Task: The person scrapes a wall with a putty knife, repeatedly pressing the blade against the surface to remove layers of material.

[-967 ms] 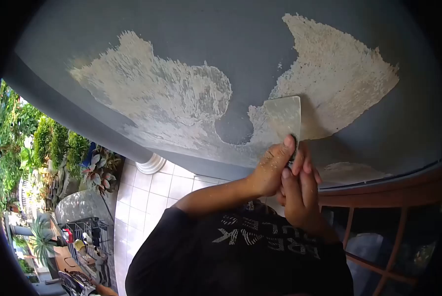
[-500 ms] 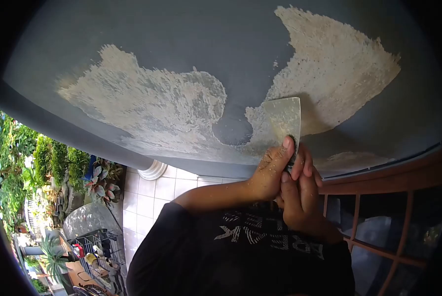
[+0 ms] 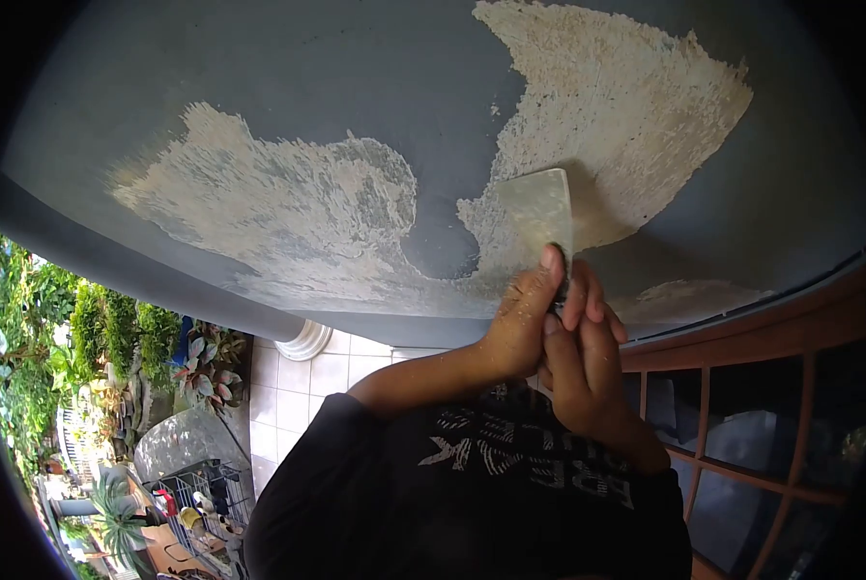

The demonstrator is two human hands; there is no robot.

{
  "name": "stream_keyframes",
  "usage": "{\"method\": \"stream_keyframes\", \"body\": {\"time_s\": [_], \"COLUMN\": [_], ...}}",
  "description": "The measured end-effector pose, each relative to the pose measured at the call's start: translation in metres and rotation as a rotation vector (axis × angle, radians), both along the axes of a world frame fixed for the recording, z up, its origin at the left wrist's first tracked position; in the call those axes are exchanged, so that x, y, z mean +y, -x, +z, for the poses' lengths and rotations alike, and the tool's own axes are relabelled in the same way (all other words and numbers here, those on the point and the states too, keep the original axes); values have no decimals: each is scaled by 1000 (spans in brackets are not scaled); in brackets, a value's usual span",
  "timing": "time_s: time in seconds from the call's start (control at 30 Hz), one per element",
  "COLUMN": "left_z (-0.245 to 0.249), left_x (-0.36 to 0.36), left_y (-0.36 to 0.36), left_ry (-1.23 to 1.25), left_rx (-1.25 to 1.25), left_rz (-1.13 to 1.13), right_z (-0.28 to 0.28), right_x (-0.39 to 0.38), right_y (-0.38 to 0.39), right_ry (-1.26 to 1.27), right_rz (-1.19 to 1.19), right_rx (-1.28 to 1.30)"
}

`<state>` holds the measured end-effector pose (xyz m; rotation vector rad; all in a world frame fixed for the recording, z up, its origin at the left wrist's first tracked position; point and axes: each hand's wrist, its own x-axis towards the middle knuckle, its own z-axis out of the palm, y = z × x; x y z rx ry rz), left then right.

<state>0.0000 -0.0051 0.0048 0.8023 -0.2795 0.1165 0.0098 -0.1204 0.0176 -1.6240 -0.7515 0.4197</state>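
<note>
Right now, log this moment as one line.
left hand: holding scraper | right hand: touching left hand | scraper: over pale patch | wall: gray, pale patches

The left hand's grip [image 3: 518,324] is around a flat scraper [image 3: 537,205]. The right hand's grip [image 3: 588,375] is tucked close beside it; maybe it holds on too, but the handle [image 3: 562,288] is mostly hidden. Rough, pale patches [image 3: 626,106] show on the gray wall [image 3: 356,68].

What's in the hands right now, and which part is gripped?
A scraper, held in the left hand by its handle, close to the blade. The right hand is up against the left; whether it grips too is hidden.
</note>
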Motion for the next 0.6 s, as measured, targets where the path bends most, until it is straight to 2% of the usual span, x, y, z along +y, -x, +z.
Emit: {"method": "stream_keyframes", "body": {"time_s": [0.03, 0.13, 0.17, 0.2, 0.27, 0.37, 0.43, 0.47, 0.53, 0.6], "left_z": [-1, 4, 2, 6, 3, 1, 8, 10, 6, 4], "left_x": [4, 17, 13, 7, 5, 8, 8, 7, 5, 7], "left_y": [-3, -5, -3, 3, 3, 4, 2, 3, 2, 1], "left_ry": [28, -88, -51, -52, -129, -4, -96, -143, -76, -37], "left_rx": [-15, 14, -54, -13, -36, -24, 42, 79, 27, 18], "left_rz": [42, 94, 73, 23, 10, -32, -1, 13, -22, -9], "right_z": [2, 5, 1, 0, -2, -2, -3, -4, -7, -4], "right_x": [7, 16, 10, 8, 5, 4, 2, 3, 4, 9], "right_y": [-4, -7, -1, 2, 5, 5, 1, 3, 5, 4], "right_ry": [-10, -59, -93, -89, -39, 4, 27, -4, -73, -74], "right_rz": [3, 7, -6, -11, -10, -9, -17, -22, -38, -55], "right_rx": [-47, -18, -36, -62, -122, -153, -257, -180, -29, -249]}}
